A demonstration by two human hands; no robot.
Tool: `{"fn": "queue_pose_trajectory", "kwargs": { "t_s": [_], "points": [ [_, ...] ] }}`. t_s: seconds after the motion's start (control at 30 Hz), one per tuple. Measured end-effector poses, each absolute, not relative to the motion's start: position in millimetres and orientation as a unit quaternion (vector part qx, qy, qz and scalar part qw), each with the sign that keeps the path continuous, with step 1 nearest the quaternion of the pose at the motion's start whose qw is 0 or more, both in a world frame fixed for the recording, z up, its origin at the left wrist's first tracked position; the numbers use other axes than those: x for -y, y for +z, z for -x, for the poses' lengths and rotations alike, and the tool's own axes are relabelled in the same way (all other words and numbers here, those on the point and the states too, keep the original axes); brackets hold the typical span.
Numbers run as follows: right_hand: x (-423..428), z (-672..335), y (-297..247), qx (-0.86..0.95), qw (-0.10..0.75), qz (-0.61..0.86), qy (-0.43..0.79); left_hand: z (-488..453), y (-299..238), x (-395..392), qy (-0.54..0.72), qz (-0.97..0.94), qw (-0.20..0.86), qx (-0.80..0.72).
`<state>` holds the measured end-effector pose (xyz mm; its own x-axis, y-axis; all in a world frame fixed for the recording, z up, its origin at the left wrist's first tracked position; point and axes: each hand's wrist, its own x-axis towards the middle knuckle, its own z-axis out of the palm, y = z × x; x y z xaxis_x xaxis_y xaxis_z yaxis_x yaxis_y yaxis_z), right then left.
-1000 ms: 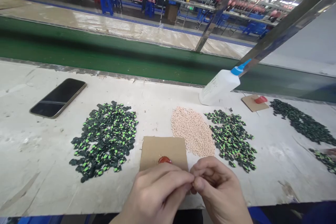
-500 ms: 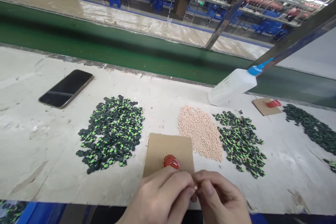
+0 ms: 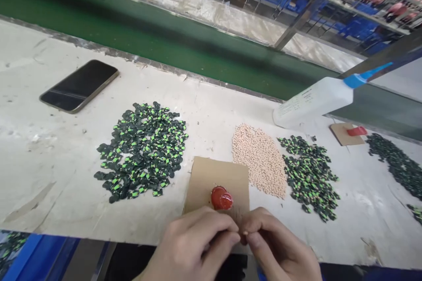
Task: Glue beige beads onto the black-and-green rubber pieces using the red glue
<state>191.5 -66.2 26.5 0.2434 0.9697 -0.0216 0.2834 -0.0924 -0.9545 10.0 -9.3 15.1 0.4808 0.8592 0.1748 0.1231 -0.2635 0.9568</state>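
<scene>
Tiny pale-pink bead (image 3: pixel 245 233): in right hand (image 3: pixel 280 246), grip clamped on it, mostly covered | long axis, direction unreadable | left hand (image 3: pixel 194 241): just beside it, cannot tell whether grip is clamped | both cropped below

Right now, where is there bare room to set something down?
Bare: the worktop nearer than the smartphone, left of the left dark-green pile; also between that pile and the beige pellets. Crowded: cardboard, pellets and right dark-green pile lie close together.
</scene>
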Motion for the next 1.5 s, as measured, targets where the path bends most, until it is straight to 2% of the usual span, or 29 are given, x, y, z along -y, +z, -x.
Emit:
{"fn": "queue_pose_trajectory", "kwargs": {
  "t_s": [0.1,0.23,0.4,0.83,0.93,1.1,1.17,1.5],
  "points": [
    [62.3,-200.8,18.2,0.530,0.433,0.664,0.301,-3.6,8.3,9.6,0.401,-0.660,0.485,-0.411],
    [57.9,-198.6,6.0,0.564,0.416,0.667,0.252,-0.9,0.2,6.2,0.415,-0.682,0.418,-0.434],
    [56.4,-191.7,-1.2,0.573,0.412,0.665,0.247,-4.8,-5.2,2.2,0.411,-0.707,0.390,-0.423],
    [57.1,-190.5,4.1,0.548,0.431,0.665,0.269,-1.3,-0.7,1.2,0.423,-0.682,0.432,-0.411],
    [58.5,-193.6,12.1,0.510,0.452,0.661,0.314,-2.8,7.0,6.5,0.415,-0.637,0.490,-0.426],
    [64.9,-193.0,22.1,0.399,0.531,0.599,0.448,-15.4,16.5,16.4,0.359,-0.407,0.721,-0.431],
    [67.5,-190.9,23.3,0.370,0.551,0.577,0.476,-19.4,17.9,16.7,0.326,-0.343,0.779,-0.411],
    [72.1,-186.8,32.5,0.424,0.536,0.583,0.439,-20.3,15.1,18.5,0.298,-0.287,0.831,-0.371]
  ]
}}
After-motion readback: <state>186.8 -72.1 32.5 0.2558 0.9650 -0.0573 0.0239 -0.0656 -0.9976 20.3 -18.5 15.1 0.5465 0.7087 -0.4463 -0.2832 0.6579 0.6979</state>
